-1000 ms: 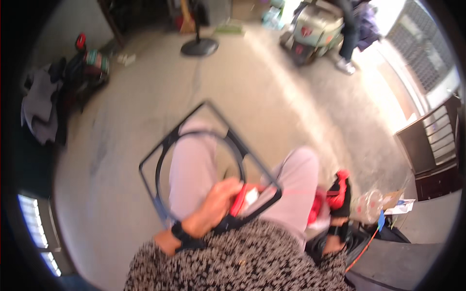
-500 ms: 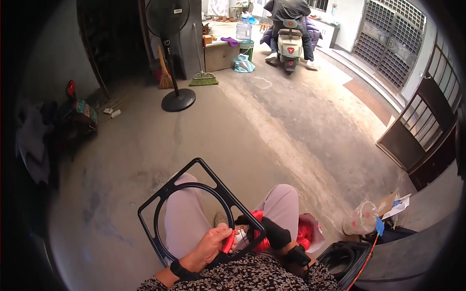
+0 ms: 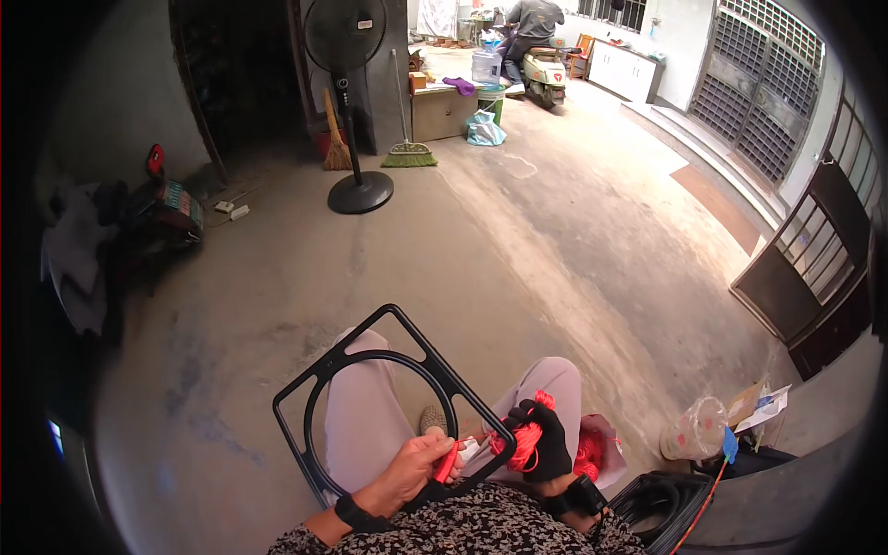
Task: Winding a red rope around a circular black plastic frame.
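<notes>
My left fingers pinch the red winding on the black frame; my right fingers, gloved, clasp red cord, best kept taut.

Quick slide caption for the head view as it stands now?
Left grip pinches the red wrapping on a black frame; the black-gloved right grip holds a bundle of red cord.

We note red cord partly covered by right hand, fan and rider cropped above, doorway interior unreadably dark.
</notes>
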Demonstrator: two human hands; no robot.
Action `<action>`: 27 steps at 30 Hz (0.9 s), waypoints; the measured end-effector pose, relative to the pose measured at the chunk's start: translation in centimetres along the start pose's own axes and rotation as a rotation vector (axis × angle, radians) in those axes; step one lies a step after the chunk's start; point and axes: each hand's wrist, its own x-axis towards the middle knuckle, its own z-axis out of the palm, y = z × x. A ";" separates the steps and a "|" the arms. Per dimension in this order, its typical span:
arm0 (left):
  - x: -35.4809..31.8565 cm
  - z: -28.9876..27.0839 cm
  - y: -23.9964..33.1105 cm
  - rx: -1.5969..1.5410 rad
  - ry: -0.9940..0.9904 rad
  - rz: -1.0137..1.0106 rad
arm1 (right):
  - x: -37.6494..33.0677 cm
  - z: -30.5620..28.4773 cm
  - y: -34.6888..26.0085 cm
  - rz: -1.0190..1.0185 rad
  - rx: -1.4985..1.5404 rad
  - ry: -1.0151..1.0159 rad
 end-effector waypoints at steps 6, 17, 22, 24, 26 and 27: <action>0.1 0.0 -0.3 0.087 -0.005 0.038 | -0.6 0.5 -0.4 0.137 -0.280 0.139; -0.2 0.1 0.0 0.020 -0.007 0.027 | -1.7 2.3 1.6 0.213 -0.440 0.245; -0.2 0.0 -0.8 0.010 0.021 0.074 | -1.1 0.3 -0.1 0.297 -0.552 0.235; -0.3 0.1 -0.8 -0.006 0.019 0.073 | -0.6 -0.5 -0.8 0.266 -0.650 0.235; -0.4 0.5 -0.6 -0.027 0.014 0.070 | -0.1 -1.1 -1.5 0.154 -0.677 0.279; -0.5 0.7 -0.4 -0.034 0.012 0.072 | 0.1 -1.1 -2.0 0.144 -0.623 0.330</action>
